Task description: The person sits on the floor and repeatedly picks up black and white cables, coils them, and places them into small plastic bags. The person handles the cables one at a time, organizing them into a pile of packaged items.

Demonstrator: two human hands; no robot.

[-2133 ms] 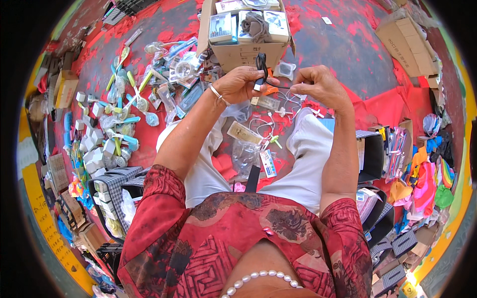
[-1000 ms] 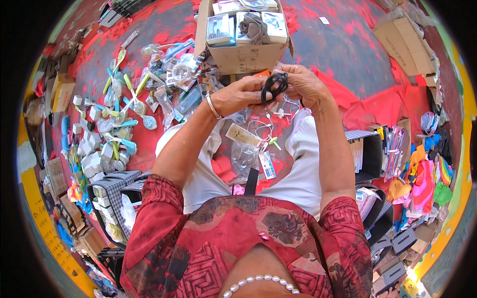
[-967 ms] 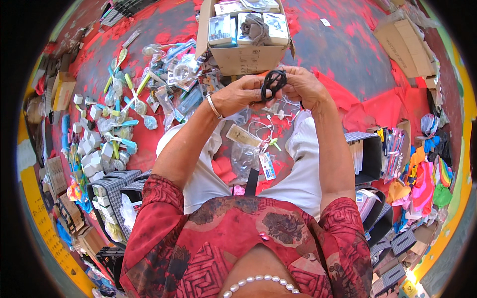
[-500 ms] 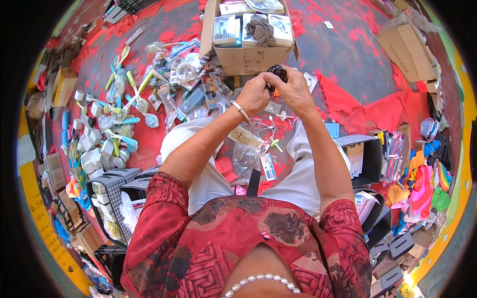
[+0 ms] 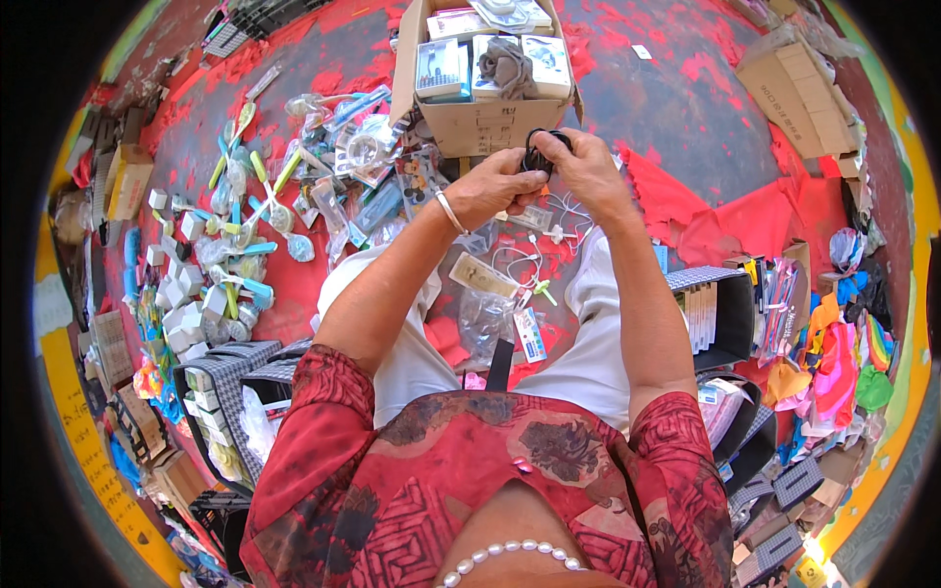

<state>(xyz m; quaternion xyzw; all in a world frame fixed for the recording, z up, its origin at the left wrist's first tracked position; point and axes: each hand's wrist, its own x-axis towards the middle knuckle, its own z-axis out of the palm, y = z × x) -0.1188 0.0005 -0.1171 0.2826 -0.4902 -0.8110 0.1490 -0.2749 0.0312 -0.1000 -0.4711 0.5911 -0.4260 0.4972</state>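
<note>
A coiled black cable (image 5: 537, 157) is held between my two hands, just in front of a cardboard box (image 5: 480, 127). My left hand (image 5: 495, 184) pinches the coil from its left side, fingers closed. From the right, my right hand (image 5: 588, 174) grips it with the thumb over the loops; some of its fingers are hidden. The open box holds several small white boxes (image 5: 549, 64) and a grey-brown fabric flower (image 5: 507, 67). Below my hands, white cables (image 5: 520, 263) lie on the floor beside a clear plastic bag (image 5: 483, 323) and a small flat packet (image 5: 529, 335).
Brushes with green handles (image 5: 286, 169), packaged goods (image 5: 368, 147) and small white cubes (image 5: 181, 279) cover the floor to the left. Dark baskets (image 5: 723, 312) with goods stand at both sides of me. At the right are colourful bags (image 5: 833, 358) and a cardboard carton (image 5: 784, 98).
My hands have shifted slightly on the cable, and its loops now show more openly between them. The left hand has turned and sits a little lower.
</note>
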